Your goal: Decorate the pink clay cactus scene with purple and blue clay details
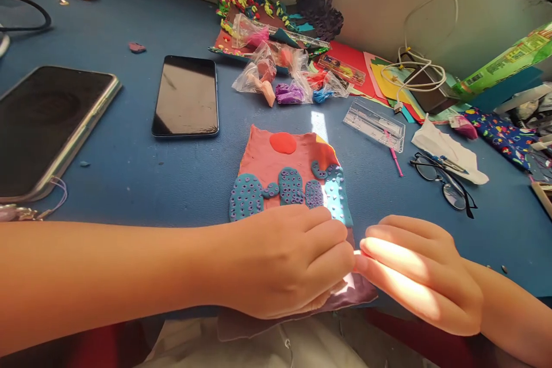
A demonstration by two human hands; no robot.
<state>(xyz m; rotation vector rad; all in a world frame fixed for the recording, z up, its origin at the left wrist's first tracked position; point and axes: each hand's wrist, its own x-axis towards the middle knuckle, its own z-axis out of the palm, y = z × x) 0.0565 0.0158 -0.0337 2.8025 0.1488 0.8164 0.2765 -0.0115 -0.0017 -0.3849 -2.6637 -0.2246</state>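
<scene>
A clay picture (293,152) lies on the blue table near its front edge. It has a pink sky, a red sun disc (283,142) and teal cactus shapes (246,198) dotted with small purple rings. My left hand (293,261) is closed over the lower part of the picture, with its fingertips hidden beneath it. At the lower right edge, my right hand (426,273) has its fingers and thumb pressed together, close to the left hand's fingers. Anything between the fingers of either hand is hidden. Brown clay (360,292) shows under and beside the hands.
Beyond the picture lie bags of coloured clay (290,93) and a decorated clay piece (245,3). A phone (186,95) and a larger dark-screened device (52,121) are at left. Eyeglasses (448,184), a clear case (374,123) and a pink tool (394,155) lie to the right.
</scene>
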